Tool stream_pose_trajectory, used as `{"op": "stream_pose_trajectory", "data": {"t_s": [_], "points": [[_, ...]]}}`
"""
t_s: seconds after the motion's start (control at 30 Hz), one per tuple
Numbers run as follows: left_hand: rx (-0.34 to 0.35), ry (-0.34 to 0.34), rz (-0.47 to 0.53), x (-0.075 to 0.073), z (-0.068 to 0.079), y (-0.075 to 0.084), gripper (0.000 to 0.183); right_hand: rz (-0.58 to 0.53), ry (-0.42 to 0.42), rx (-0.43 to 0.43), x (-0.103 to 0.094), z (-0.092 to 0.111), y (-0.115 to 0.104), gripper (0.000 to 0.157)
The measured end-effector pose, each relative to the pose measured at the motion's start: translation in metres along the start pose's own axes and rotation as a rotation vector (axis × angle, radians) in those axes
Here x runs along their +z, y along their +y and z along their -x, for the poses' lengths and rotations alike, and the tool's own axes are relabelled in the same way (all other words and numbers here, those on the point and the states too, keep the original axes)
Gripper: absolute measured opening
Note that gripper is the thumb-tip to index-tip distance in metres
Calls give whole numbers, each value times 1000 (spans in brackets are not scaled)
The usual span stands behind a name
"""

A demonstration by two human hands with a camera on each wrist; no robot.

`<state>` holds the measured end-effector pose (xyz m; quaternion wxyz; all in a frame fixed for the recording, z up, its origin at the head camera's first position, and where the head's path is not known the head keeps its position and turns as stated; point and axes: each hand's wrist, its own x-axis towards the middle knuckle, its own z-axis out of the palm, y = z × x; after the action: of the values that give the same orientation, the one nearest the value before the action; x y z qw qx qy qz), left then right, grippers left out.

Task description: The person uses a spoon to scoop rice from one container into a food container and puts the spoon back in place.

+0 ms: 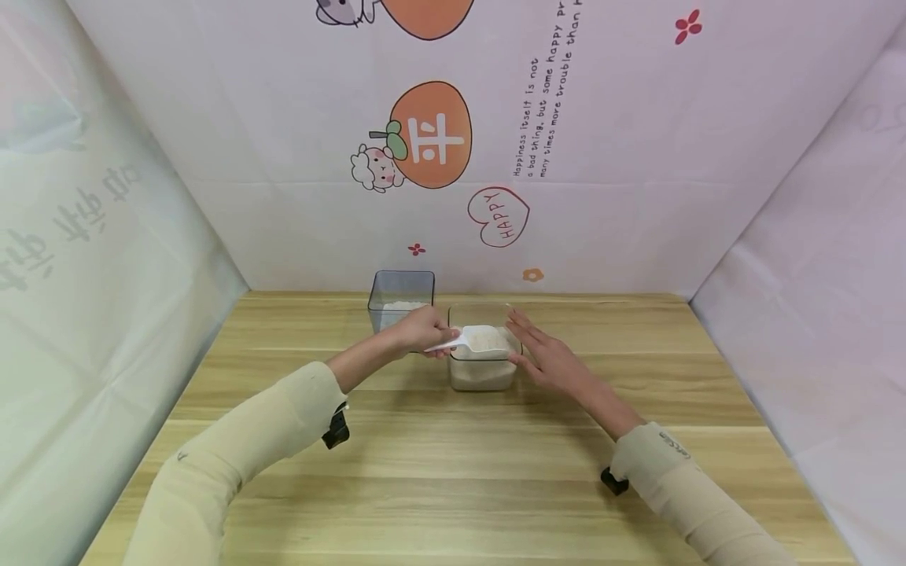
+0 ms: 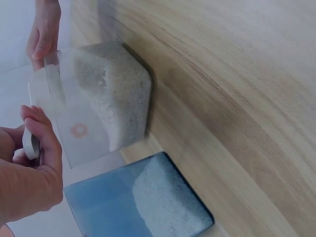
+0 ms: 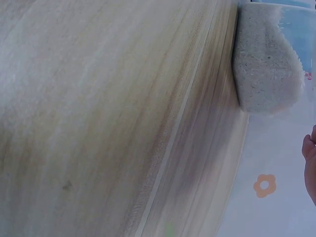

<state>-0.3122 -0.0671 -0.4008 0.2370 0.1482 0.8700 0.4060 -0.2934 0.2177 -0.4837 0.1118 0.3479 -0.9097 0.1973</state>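
My left hand (image 1: 422,328) grips the handle of a white scoop (image 1: 487,339), which lies over the mouth of a clear square container (image 1: 483,377) and bears pale grains. Similar grains, like rice, fill the lower part of that container, sloping up to one side in the left wrist view. My right hand (image 1: 555,363) is at the container's right side, its fingers extended along the rim. To the left stands a blue-tinted clear container (image 2: 143,197) with white grains in the bottom, partly behind my left hand in the head view.
Both containers stand near the back of a wood-grain table (image 1: 467,479). Behind it rises a white printed wall sheet (image 1: 602,220), and white sheets (image 1: 814,259) also close off the left and right sides.
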Motion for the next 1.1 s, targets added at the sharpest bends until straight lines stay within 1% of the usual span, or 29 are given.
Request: {"op": "stream_pose_trajectory", "data": {"t_s": [0.3, 0.47, 0.53, 0.7, 1.1], "points": [[11, 12, 65, -3, 6, -4, 34, -7, -5, 12, 1, 0, 0, 62], [13, 27, 68, -7, 9, -8, 31, -6, 8, -5, 3, 0, 1, 61], [25, 29, 69, -8, 9, -10, 30, -5, 11, -10, 3, 0, 1, 61], [38, 26, 117, -9, 13, -13, 28, -1, 2, -7, 3, 0, 2, 61], [19, 74, 191, -15, 16, -18, 29, -9, 14, -8, 4, -1, 2, 60]]}}
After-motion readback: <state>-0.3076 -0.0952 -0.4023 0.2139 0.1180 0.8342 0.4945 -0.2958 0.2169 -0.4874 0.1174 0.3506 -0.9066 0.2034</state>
